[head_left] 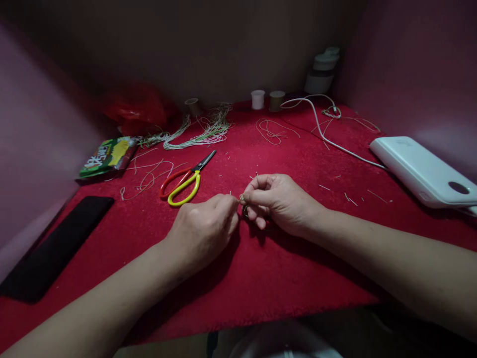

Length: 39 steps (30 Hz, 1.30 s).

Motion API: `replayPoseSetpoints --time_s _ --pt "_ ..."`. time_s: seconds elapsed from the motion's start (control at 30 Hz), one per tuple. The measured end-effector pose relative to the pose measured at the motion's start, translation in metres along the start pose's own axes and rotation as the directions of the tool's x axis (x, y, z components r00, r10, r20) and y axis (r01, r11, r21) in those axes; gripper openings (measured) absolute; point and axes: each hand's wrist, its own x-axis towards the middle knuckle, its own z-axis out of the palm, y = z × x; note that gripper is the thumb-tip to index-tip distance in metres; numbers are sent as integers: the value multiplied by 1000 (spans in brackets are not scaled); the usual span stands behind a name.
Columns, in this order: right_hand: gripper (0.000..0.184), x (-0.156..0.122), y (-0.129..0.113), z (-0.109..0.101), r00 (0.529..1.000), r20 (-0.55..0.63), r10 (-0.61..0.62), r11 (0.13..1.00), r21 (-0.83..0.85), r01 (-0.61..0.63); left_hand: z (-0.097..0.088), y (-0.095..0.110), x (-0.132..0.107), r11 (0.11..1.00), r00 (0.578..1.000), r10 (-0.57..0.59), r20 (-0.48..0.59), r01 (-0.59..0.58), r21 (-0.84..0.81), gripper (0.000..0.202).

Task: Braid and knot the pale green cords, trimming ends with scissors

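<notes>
My left hand (206,223) is closed above the red cloth, its fingertips pinched against something thin and mostly hidden, possibly a thread end. Close to its right, my right hand (278,201) pinches a small knotted cord piece (242,198) between thumb and forefinger. A dark ring-like part (245,211) hangs just under that pinch. The fingertips of both hands almost meet. Left of them lie scissors (186,181) with one red and one yellow handle, their blades pointing away and slightly apart from my left hand.
A red cloth (298,293) covers the table. Thread bundles (208,134), spools (258,99), and a snack packet (108,156) lie toward the back. A white power bank (425,171) with a cable (335,144) rests right; a black pouch (59,243) lies left. Cut thread bits are scattered about.
</notes>
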Motion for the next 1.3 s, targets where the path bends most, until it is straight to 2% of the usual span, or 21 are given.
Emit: replayPoseSetpoints --time_s 0.07,0.17,0.3,0.4,0.53,0.6,0.83,1.1,1.2,1.3 --pt "7 -1 -1 0 1000 -3 -9 1000 -11 9 -2 0 1 994 999 -37 2 37 -102 19" --pt "7 -1 -2 1 1000 -7 -12 1000 -17 12 -10 4 5 926 981 -195 11 188 -329 17" --pt "7 -1 -2 1 999 -4 -37 999 -35 37 -19 11 10 752 921 -355 158 382 -537 15" --pt "7 -2 -1 2 998 -4 -56 998 -36 56 -18 14 13 649 891 -402 212 441 -621 16" --pt "7 -1 -1 1 1000 1 -30 1000 -9 30 -15 15 15 400 841 -420 342 510 -762 12" --pt "7 -1 0 0 1000 16 -22 1000 3 22 -15 15 17 311 819 -418 393 536 -785 11" --pt "9 1 1 -1 999 34 15 997 81 -18 -18 12 18 234 793 -433 428 557 -797 9" --pt "10 2 3 -3 996 88 -15 988 154 1 -15 3 16 70 763 -397 510 579 -812 12" --pt "8 1 4 -3 996 91 -15 989 150 1 -15 3 16 52 755 -400 520 585 -810 12" --pt "7 0 3 -2 996 83 -8 991 136 -3 -15 3 15 69 753 -402 521 593 -802 12"
